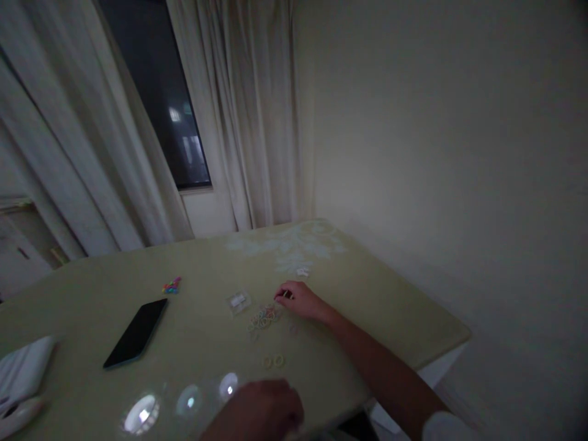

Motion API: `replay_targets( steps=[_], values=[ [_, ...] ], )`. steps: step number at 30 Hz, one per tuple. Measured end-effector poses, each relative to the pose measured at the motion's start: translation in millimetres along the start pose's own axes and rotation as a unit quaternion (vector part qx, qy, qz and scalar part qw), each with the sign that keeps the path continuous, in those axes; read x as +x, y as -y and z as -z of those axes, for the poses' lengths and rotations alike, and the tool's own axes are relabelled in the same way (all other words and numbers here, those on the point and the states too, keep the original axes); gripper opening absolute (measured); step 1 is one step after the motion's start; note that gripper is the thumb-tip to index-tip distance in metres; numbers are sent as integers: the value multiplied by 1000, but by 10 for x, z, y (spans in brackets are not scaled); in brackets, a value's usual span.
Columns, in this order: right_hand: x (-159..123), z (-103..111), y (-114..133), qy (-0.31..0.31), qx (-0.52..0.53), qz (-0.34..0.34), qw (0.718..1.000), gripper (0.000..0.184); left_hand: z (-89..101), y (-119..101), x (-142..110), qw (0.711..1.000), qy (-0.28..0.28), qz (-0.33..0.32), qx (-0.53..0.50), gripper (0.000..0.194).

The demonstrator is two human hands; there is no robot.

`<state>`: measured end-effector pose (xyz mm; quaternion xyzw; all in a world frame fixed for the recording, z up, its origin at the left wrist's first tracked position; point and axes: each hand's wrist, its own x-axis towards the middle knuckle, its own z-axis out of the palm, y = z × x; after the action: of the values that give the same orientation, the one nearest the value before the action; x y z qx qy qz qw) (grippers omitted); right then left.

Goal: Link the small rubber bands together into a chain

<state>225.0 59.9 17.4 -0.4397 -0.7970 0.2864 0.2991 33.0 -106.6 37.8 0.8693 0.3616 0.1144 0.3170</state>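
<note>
- Head view: small clear box (whitish contents, unclear), far-left of the ring pile.
- Right hand curled beside it; left hand near, blurred; cannot tell either grip.
- Tabletop extends right.

Small pale and pinkish rings lie in a loose, overlapping heap just beside the right fingertips.

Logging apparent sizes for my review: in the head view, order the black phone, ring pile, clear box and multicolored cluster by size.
1. Black phone
2. Ring pile and clear box: too alike to rank
3. Multicolored cluster, though it lies slightly farther away
</note>
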Motion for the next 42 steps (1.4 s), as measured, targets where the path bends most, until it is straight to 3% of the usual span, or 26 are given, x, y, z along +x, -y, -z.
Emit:
replay_targets(
  steps=[4,6,8,10,13,17,24,36,42],
  values=[
    [17,-62,-13,-8,-11,17,1000,12,612,306,314,975,-216,42,-27,22],
    [6,-85,-2,6,-24,37,999,12,728,602,408,950,-302,73,-29,26],
    [-15,-103,5,24,-33,54,998,11,715,894,441,933,-343,104,-26,30],
    [-38,-113,15,47,-39,70,996,10,642,1102,432,943,-315,108,-17,31],
    [-68,-114,42,84,-46,97,991,13,555,1215,406,946,-307,108,-8,34],
    [-88,-119,64,96,-63,103,988,14,505,1164,434,952,-297,78,10,33],
    [-82,-150,32,90,-106,121,983,9,386,1004,510,972,-216,40,88,21],
    [-77,-49,34,122,-119,125,977,14,430,1012,474,967,-240,57,63,31],
    [-98,-64,78,84,-145,96,981,9,441,1022,478,967,-247,68,16,29]
  ],
)
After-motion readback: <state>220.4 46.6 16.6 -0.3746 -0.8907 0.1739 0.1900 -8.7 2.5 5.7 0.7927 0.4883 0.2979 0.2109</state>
